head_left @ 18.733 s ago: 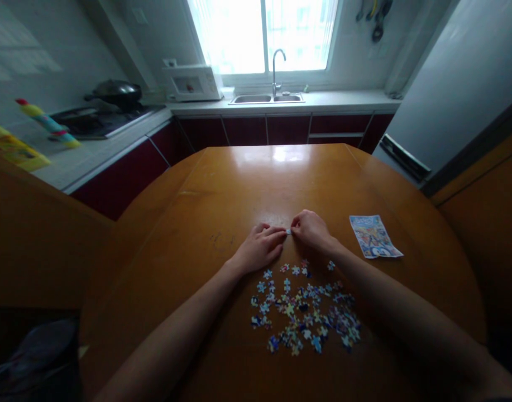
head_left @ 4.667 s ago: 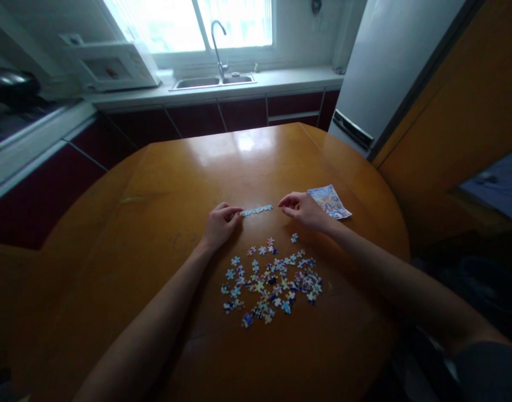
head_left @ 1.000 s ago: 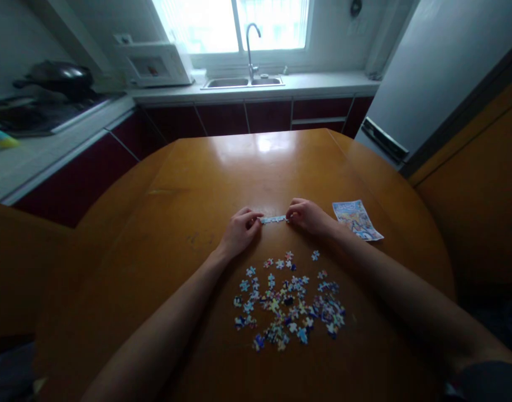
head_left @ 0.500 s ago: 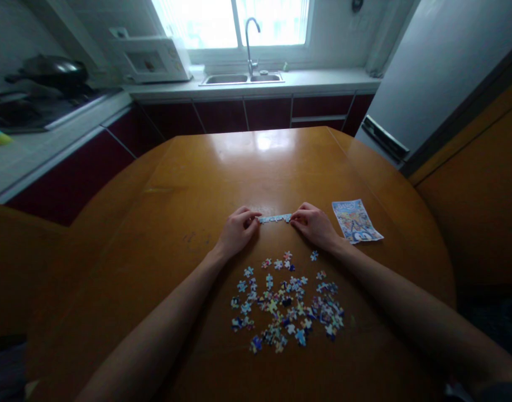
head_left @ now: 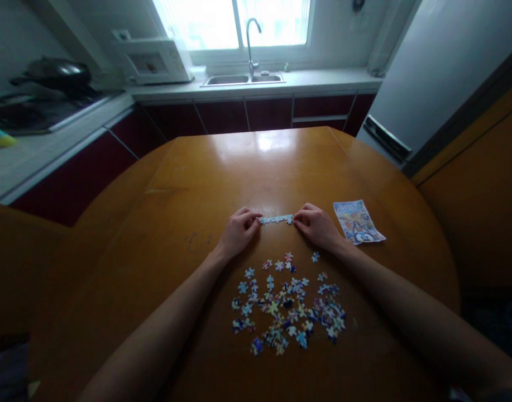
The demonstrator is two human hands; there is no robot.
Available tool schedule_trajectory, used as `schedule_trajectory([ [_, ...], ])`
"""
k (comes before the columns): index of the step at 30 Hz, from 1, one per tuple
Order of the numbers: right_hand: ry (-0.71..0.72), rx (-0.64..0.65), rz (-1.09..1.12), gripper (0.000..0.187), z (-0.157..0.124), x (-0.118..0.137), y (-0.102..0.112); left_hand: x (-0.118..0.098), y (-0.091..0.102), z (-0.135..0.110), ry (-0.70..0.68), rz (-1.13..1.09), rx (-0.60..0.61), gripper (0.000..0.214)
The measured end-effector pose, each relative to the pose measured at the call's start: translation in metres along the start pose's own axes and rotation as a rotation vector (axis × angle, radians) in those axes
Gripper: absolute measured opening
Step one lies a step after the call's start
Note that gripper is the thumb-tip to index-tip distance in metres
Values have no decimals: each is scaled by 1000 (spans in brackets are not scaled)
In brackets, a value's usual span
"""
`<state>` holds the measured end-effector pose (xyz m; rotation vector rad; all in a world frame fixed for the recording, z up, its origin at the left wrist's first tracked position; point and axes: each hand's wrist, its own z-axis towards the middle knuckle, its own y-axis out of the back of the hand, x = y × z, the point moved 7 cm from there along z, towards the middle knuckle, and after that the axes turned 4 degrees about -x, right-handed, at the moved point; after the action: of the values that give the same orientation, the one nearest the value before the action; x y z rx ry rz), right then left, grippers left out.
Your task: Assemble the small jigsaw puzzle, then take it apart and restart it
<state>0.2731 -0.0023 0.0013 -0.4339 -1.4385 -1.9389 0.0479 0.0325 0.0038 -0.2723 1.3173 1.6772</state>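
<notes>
A short, pale-blue strip of joined jigsaw puzzle pieces (head_left: 276, 219) lies flat on the wooden table, running left to right between my hands. My left hand (head_left: 238, 230) has thumb and forefinger pinched at the strip's left end. At the opposite end, the curled fingertips of my right hand (head_left: 316, 226) press against the strip's edge. Nearer to me, between my forearms, is a loose spread of many jigsaw pieces (head_left: 273, 307), some overlapping. One single blue piece (head_left: 315, 257) lies apart, just below my right wrist.
A creased picture sheet (head_left: 358, 221) with a cartoon print lies right of my right hand. The table (head_left: 188, 184) has a rounded edge. Beyond it are a counter with a sink (head_left: 228, 80), a microwave (head_left: 155, 61), a hob with a wok (head_left: 58, 72), and a fridge (head_left: 435, 67).
The view has shifted very slightly. Both hands stay at the two ends of the strip, with the right fingertips a touch further right; the loose pieces lie as before.
</notes>
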Motion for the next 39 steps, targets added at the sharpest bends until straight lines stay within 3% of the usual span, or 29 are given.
schedule_trajectory([
  [17, 54, -30, -25, 17, -1, 11, 5, -1, 1, 0, 5, -2, -2, 18],
  [22, 46, 22, -44, 21, 0, 11, 1, -1, 0, 0, -7, -3, 3, 19],
  [27, 12, -107, 42, 26, 1, 6, 9, -1, 0, 0, -9, -3, -1, 19],
  [30, -21, -150, 51, 24, 2, 0, 12, -1, 0, 0, -15, 7, 1, 20],
  [39, 11, -101, 69, 15, 3, 2, 7, -2, 1, 0, -3, 10, 5, 19],
])
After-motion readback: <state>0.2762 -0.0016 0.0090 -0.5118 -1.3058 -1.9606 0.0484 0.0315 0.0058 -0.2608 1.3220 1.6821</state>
